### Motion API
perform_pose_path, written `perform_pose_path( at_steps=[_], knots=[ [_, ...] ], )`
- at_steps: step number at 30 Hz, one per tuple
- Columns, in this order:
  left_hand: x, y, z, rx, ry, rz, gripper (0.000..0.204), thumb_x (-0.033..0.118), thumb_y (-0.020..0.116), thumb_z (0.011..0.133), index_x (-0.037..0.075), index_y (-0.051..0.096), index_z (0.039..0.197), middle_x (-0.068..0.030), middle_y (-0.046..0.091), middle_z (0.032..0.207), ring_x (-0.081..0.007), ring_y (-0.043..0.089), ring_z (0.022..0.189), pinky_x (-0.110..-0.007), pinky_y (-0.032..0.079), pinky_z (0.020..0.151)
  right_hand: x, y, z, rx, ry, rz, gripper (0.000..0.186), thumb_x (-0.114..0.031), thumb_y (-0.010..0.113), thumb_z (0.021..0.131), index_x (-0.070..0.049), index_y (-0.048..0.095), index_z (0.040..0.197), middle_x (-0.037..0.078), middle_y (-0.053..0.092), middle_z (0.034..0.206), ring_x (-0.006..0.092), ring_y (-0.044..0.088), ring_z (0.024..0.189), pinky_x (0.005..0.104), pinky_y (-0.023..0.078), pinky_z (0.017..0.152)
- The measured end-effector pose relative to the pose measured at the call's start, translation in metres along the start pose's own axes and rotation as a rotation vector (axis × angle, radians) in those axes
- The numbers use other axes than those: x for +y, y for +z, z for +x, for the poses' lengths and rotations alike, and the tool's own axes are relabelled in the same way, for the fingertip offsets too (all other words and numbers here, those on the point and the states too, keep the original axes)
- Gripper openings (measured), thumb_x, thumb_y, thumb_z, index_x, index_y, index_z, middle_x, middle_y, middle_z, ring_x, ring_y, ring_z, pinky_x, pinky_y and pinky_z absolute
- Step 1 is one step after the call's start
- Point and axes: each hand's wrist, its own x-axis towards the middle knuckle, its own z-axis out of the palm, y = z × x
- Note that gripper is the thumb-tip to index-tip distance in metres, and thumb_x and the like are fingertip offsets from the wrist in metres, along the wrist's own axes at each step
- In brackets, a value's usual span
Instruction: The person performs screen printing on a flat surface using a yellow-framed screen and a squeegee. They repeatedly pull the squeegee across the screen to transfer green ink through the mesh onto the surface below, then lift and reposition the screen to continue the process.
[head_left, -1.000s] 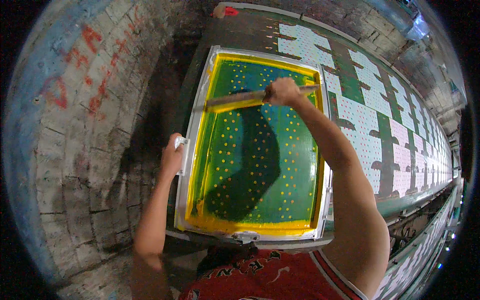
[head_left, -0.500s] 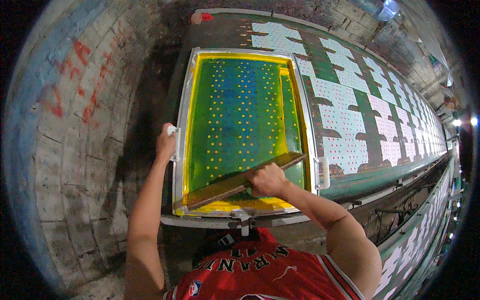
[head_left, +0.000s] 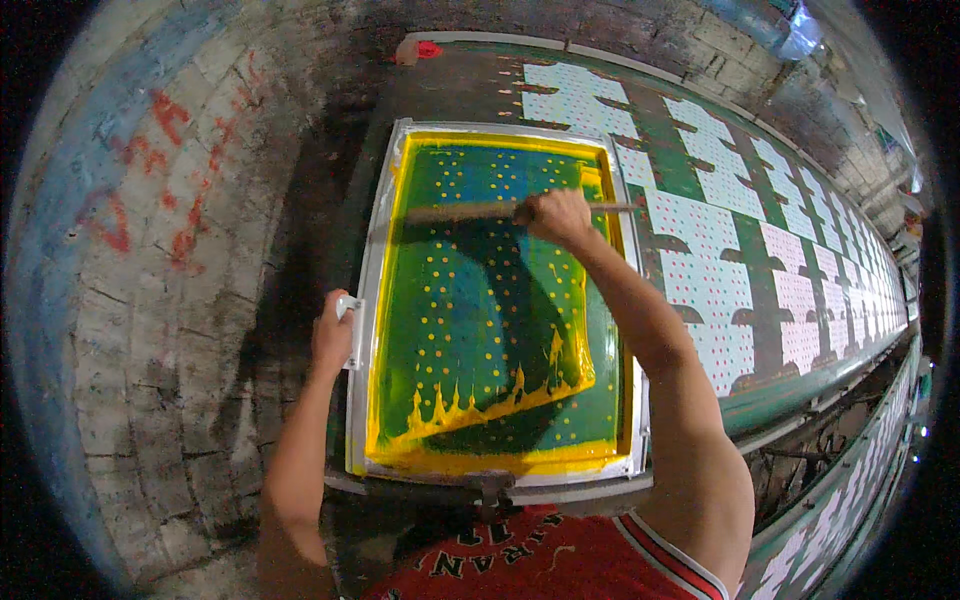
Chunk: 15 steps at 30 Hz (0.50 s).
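Note:
A printing screen (head_left: 466,330) with green mesh and rows of small yellowish dots sits in a metal frame (head_left: 366,350) on the long table. My left hand (head_left: 331,335) is closed around the white handle (head_left: 352,308) at the frame's left side. Toward the far end, my right hand (head_left: 556,216) grips a long wooden squeegee (head_left: 450,213), blurred by motion. It spans the mesh crosswise and looks raised, its right end overlapping the frame's right rail. A ragged ridge of yellow ink (head_left: 505,405) lies slanted across the near part of the mesh, with more ink along the borders.
Light-coloured dotted fabric pieces (head_left: 685,240) lie in rows along the table (head_left: 650,120) to the right. A brick wall (head_left: 150,300) stands close on the left. A red item (head_left: 428,49) rests at the table's far left corner. Another table with pieces (head_left: 840,520) is at lower right.
My right hand has carried the squeegee from the near end to the far part of the screen, turning it nearly level. A ridge of yellow ink now shows where it was. My left hand keeps its grip.

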Motion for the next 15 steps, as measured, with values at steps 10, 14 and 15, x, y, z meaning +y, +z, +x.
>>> perform_pose_path(
  at_steps=[10, 14, 15],
  knots=[
    [0.009, -0.003, -0.005, -0.031, -0.122, -0.011, 0.034, 0.012, 0.060, 0.098, 0.016, 0.056, 0.131, -0.0172, 0.071, 0.103, -0.0326, 0.070, 0.095, -0.044, 0.053, 0.082, 0.063, 0.001, 0.126, 0.076, 0.130, -0.001, 0.040, -0.056, 0.069, 0.086, -0.022, 0.080, 0.101, 0.012, 0.077, 0.096, 0.0329, 0.074, 0.088, 0.0450, 0.059, 0.077],
    [0.011, -0.002, -0.008, -0.031, -0.150, -0.020, 0.036, 0.008, 0.059, 0.098, 0.013, 0.056, 0.133, -0.0152, 0.071, 0.108, -0.0302, 0.068, 0.100, -0.042, 0.052, 0.086, 0.068, -0.004, 0.128, 0.030, 0.113, 0.021, 0.037, -0.051, 0.075, 0.083, -0.022, 0.080, 0.105, 0.010, 0.077, 0.099, 0.0316, 0.074, 0.091, 0.0448, 0.059, 0.082],
    [0.010, -0.003, -0.007, -0.024, -0.141, -0.035, 0.036, 0.007, 0.059, 0.097, 0.013, 0.056, 0.133, -0.0146, 0.070, 0.109, -0.0296, 0.068, 0.101, -0.042, 0.051, 0.087, 0.066, -0.005, 0.125, 0.004, 0.106, 0.047, 0.038, -0.051, 0.075, 0.083, -0.021, 0.080, 0.105, 0.010, 0.077, 0.098, 0.0318, 0.074, 0.091, 0.0446, 0.059, 0.082]
  ],
)
